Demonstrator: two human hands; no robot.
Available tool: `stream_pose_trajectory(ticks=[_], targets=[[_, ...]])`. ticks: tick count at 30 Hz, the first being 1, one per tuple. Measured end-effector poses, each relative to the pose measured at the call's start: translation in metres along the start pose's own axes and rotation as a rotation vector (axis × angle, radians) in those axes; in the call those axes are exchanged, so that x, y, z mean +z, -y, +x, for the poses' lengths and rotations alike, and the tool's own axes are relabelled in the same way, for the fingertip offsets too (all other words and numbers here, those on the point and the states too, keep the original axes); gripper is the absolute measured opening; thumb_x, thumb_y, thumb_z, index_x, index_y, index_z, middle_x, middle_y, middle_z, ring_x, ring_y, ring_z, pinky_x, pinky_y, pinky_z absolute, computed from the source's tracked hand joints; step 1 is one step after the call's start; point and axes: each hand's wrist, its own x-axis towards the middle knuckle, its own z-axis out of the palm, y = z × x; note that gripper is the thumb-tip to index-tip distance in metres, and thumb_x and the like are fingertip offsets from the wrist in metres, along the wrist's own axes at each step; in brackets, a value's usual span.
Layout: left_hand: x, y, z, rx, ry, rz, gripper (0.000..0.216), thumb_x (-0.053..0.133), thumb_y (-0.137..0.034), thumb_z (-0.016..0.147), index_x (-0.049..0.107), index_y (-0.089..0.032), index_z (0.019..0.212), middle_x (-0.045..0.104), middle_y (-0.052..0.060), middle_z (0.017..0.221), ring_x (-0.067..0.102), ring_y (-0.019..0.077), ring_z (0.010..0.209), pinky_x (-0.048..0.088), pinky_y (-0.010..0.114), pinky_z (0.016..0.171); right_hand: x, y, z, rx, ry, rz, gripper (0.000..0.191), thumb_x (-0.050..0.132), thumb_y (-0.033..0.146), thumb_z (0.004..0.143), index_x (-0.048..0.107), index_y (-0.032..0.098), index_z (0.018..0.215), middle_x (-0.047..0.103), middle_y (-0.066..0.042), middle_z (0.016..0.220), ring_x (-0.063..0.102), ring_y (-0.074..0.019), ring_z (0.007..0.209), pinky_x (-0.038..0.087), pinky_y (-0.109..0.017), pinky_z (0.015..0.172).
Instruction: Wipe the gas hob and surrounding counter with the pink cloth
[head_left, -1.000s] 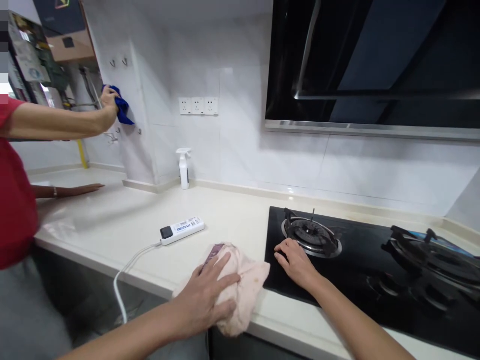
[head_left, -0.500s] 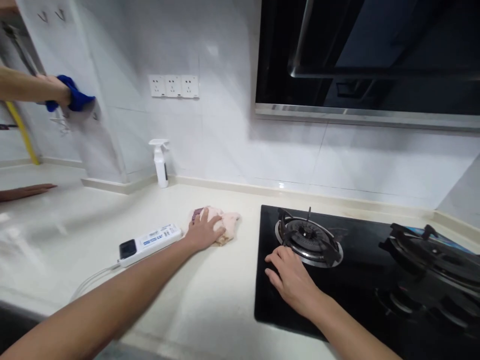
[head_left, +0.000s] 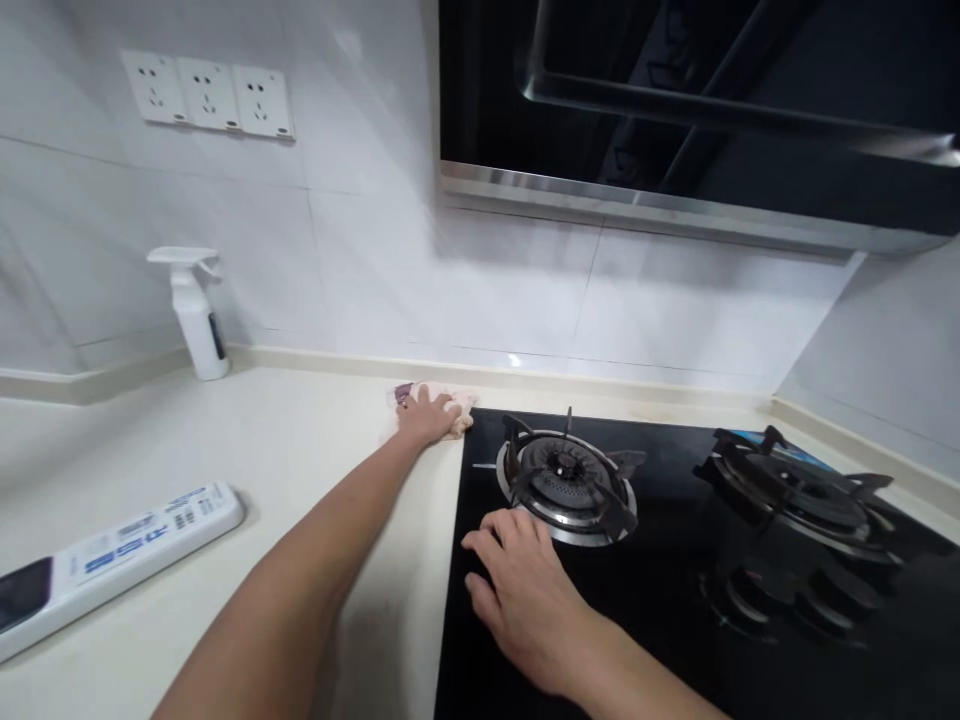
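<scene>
A pale pink cloth (head_left: 459, 402) with a dark purple patch lies bunched on the counter, at the back left corner of the black gas cooktop (head_left: 637, 590). My left hand (head_left: 427, 416) is stretched far forward and holds this cloth down against the counter, its fingers over the top. My right hand (head_left: 521, 590) rests at the left side of the cooktop, just in front of the left burner (head_left: 566, 475). Its fingers are slightly bent and apart, with nothing in them.
A white spray bottle (head_left: 199, 315) stands by the wall at the left. Nearer lies a white power strip (head_left: 142, 550) with a dark end. Wall sockets (head_left: 208, 95) are above, a black range hood (head_left: 675, 110) overhangs the cooktop, and a right burner (head_left: 802, 495) sits farther over.
My left hand has pushed the cloth back and right to the cooktop's corner. The view has turned right and moved closer; another person's arm with a blue cloth has left it.
</scene>
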Motion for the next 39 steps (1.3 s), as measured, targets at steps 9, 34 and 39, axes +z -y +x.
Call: stream_pose_trajectory(ticks=[9,34,39], targets=[[-0.005,-0.010,-0.047,0.143,-0.023,0.031,0.050,0.038,-0.053,0.100,0.059,-0.035,0.142,0.040,0.008,0.159,0.041,0.0373,0.140,0.036,0.057,0.114,-0.002,-0.007,0.001,0.001,0.008,0.025,0.023,0.064,0.027,0.096,0.064,0.027,0.119,0.058,-0.007,0.121,0.050,-0.0266,0.112,0.043,-0.049,0.100],[-0.067,0.034,-0.398,0.324,-0.070,-0.037,0.038,0.050,-0.045,0.097,0.068,-0.034,0.129,0.042,0.005,0.164,0.043,0.0311,0.148,0.042,0.053,0.114,0.008,-0.005,-0.011,0.116,-0.027,-0.238,0.040,0.041,0.040,0.107,0.066,0.016,0.126,0.062,-0.017,0.131,0.056,-0.0314,0.122,0.044,-0.046,0.103],[-0.081,0.083,-0.412,0.262,-0.096,-0.049,0.037,0.053,-0.046,0.093,0.071,-0.040,0.125,0.047,-0.005,0.160,0.043,0.0212,0.149,0.042,0.041,0.117,0.007,-0.010,-0.055,0.068,0.072,-0.225,0.048,0.039,0.041,0.106,0.056,0.023,0.147,0.048,-0.011,0.157,0.039,-0.0278,0.148,0.034,-0.049,0.119]])
